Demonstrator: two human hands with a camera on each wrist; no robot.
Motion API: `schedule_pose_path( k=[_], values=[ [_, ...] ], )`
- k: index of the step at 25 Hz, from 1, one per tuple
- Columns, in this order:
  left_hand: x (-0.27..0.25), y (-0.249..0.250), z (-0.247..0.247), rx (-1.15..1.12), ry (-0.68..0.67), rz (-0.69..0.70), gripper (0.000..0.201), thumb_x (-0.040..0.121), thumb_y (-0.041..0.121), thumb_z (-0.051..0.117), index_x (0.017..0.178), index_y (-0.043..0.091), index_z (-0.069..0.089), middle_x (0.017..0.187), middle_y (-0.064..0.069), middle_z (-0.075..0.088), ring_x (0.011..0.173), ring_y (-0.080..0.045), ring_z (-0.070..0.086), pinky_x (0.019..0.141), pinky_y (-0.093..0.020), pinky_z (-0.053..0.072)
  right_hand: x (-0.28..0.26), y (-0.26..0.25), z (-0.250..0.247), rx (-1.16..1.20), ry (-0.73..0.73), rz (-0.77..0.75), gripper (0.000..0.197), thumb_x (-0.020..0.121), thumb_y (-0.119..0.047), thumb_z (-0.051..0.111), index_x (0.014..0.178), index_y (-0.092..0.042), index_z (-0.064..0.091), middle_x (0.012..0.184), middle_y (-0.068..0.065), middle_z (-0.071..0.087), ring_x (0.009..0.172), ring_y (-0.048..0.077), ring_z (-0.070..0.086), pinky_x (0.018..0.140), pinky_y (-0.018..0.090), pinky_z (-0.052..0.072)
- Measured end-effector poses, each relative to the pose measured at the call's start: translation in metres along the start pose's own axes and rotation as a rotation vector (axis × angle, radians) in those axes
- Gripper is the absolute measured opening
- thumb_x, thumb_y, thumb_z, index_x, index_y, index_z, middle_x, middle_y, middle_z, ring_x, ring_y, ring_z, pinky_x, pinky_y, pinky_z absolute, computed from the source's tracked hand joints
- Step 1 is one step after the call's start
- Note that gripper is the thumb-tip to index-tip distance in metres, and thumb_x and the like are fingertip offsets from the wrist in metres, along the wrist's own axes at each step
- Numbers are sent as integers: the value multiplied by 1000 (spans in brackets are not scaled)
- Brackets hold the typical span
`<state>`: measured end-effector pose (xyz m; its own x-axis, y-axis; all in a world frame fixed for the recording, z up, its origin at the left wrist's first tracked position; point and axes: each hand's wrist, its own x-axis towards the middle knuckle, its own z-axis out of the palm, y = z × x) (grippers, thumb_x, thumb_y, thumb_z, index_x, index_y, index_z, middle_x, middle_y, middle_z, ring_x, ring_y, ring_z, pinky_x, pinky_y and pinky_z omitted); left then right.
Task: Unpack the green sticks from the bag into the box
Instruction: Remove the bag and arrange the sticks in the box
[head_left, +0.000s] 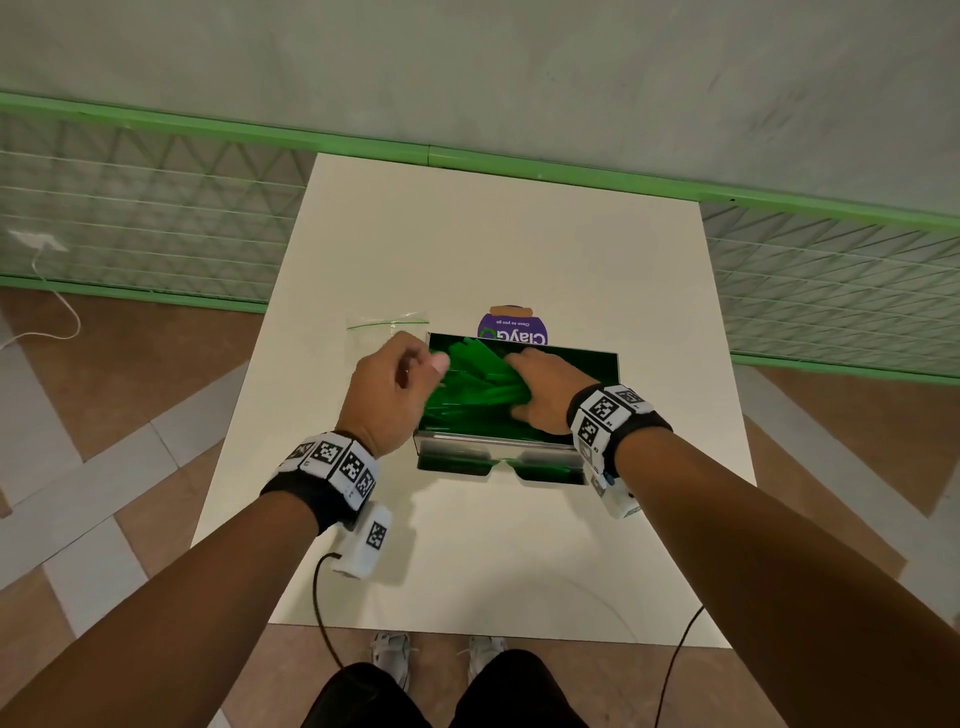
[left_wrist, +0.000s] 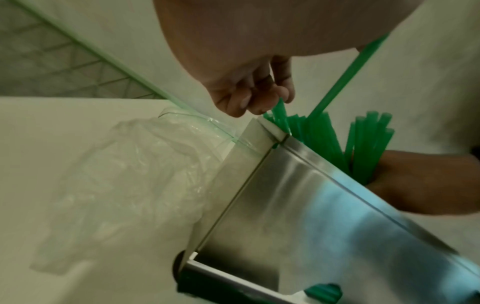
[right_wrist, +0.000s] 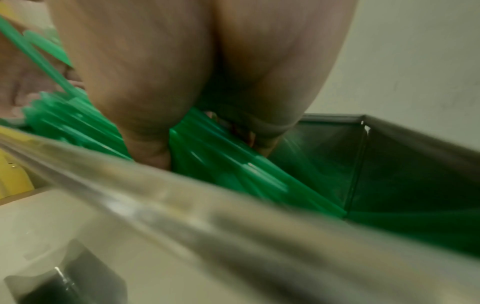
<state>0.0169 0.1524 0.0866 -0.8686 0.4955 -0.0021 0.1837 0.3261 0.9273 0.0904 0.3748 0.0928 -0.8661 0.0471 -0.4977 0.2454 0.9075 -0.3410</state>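
A shiny metal box (head_left: 467, 448) stands mid-table, holding many green sticks (head_left: 483, 379). My right hand (head_left: 519, 387) is inside the box, thumb and fingers curled round a slanting bundle of sticks (right_wrist: 228, 170); the right wrist view shows the palm over them and the box's inner wall (right_wrist: 402, 164). My left hand (head_left: 434, 364) hovers at the box's left rim, fingers curled. In the left wrist view its fingertips (left_wrist: 283, 95) pinch the tip of a green stick (left_wrist: 281, 111) by the box corner (left_wrist: 267, 131). The clear bag (head_left: 387, 330) lies flat and crumpled left of the box (left_wrist: 130, 168).
A purple-labelled tub (head_left: 511, 327) stands right behind the box. The white table (head_left: 493, 249) is narrow, with floor on both sides and a green wire fence (head_left: 156, 208) beyond. Cables hang from both wrists at the near edge.
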Motion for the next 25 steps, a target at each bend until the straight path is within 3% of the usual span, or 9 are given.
schedule_pose_path(
  k=[2, 5, 9, 12, 14, 18, 21, 23, 25],
  values=[
    [-6, 1, -6, 133, -61, 121, 34, 83, 51, 65, 88, 18, 63, 69, -2, 56, 60, -18, 50, 58, -33, 45, 0, 0, 1, -2, 0, -2, 58, 85, -26, 73, 138, -17, 51, 123, 7, 51, 111, 25, 56, 92, 33, 48],
    [-5, -1, -12, 217, -54, 258, 31, 86, 49, 64, 83, 18, 66, 74, 2, 58, 64, -21, 54, 59, -36, 47, 0, 0, 1, -3, 3, 12, 56, 85, -26, 73, 136, -17, 51, 123, 7, 51, 111, 25, 56, 94, 38, 50],
    [-3, 5, -7, 281, -7, 315, 20, 92, 27, 63, 81, 12, 71, 71, 3, 63, 62, -18, 55, 60, -39, 50, 1, -2, 0, -10, 18, 4, 54, 85, -25, 73, 134, -15, 53, 124, 8, 53, 111, 26, 57, 94, 38, 51],
    [4, 14, -8, 266, 85, 333, 19, 97, 15, 61, 83, 7, 72, 69, 0, 63, 61, -14, 53, 61, -33, 48, -1, -4, 0, 26, 41, 6, 54, 85, -22, 74, 134, -16, 53, 126, 8, 58, 113, 27, 59, 95, 38, 50],
    [9, 21, -18, 239, 168, 305, 24, 101, 17, 55, 86, 4, 70, 68, -1, 61, 58, -13, 51, 58, -27, 45, -3, -6, -1, 52, 48, 4, 58, 85, -20, 74, 138, -16, 50, 129, 8, 60, 115, 27, 60, 97, 37, 50],
    [24, 18, -37, 23, 344, 76, 31, 106, 23, 43, 88, 10, 65, 67, 5, 56, 60, -3, 50, 61, -16, 41, -6, -8, -4, 91, 52, -17, 60, 85, -17, 72, 140, -16, 48, 129, 8, 62, 115, 27, 60, 94, 33, 49],
    [28, -3, -31, -53, 153, -89, 23, 105, 24, 43, 99, 16, 63, 70, 0, 60, 63, -10, 54, 68, -30, 44, -8, -10, -9, 120, 70, -35, 58, 87, -16, 71, 140, -16, 48, 130, 7, 62, 115, 26, 60, 93, 30, 46],
    [20, -11, -15, 56, -80, -123, 16, 105, 29, 43, 113, 23, 56, 71, -2, 61, 65, -18, 56, 68, -37, 46, -9, -11, -11, 114, 76, -40, 55, 90, -19, 68, 141, -16, 48, 131, 7, 61, 117, 26, 59, 95, 30, 46],
    [12, -10, -3, 181, -170, -121, 24, 106, 36, 39, 123, 22, 49, 77, -7, 61, 70, -22, 58, 72, -38, 47, -7, -12, -8, 79, 65, -59, 53, 92, -21, 66, 142, -16, 47, 132, 7, 59, 119, 27, 58, 98, 33, 47]
  ],
)
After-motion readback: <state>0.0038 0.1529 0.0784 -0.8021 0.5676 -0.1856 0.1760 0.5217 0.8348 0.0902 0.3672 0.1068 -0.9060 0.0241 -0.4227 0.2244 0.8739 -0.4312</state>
